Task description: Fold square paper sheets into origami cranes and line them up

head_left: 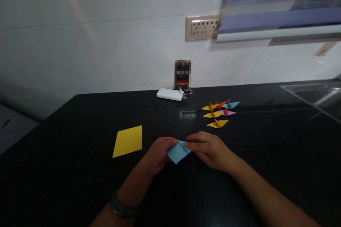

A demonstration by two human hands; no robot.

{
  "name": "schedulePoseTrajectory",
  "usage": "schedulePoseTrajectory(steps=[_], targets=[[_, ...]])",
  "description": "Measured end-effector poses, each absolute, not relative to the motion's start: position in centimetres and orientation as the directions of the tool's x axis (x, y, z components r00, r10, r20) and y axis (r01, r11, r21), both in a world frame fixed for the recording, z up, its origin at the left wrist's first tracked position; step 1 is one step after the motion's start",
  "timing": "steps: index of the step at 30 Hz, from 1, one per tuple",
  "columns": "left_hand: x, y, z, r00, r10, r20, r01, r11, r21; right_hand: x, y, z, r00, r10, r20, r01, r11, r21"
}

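A partly folded piece of light blue origami paper [177, 153] is held just above the dark counter, one corner pointing toward me. My left hand [160, 153] grips its left side, thumb on top and the other fingers mostly hidden underneath. On the opposite edge, my right hand [209, 149] pinches the paper, its fingertips lying along a folded flap. To the left lies a flat yellow sheet of paper [128, 141]. Beyond my right hand sit several folded paper cranes, among them a yellow crane [217, 124], a pink crane [226, 112] and a blue crane [230, 104].
A white oblong device [169, 94] with a beaded strap [188, 93] rests near the wall, beside a dark upright box [182, 74] that is pixelated. A metal sink [319, 95] is set into the right of the black counter [80, 124]. Sockets [202, 27] are on the wall.
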State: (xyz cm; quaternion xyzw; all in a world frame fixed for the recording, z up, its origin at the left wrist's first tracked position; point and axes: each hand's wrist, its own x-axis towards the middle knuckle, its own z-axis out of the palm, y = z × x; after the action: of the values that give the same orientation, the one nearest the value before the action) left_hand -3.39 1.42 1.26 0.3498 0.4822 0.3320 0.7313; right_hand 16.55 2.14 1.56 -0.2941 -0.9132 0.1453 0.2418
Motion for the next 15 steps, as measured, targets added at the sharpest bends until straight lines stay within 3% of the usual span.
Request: schedulePoseTrajectory(steps=[15], targets=[[-3.22,1.39,0.64,0.268,0.852,-0.449,-0.114,0.490,0.864,16.29,1.85,2.15,-0.747,0.576,0.330,0.407,0.790,-0.458]])
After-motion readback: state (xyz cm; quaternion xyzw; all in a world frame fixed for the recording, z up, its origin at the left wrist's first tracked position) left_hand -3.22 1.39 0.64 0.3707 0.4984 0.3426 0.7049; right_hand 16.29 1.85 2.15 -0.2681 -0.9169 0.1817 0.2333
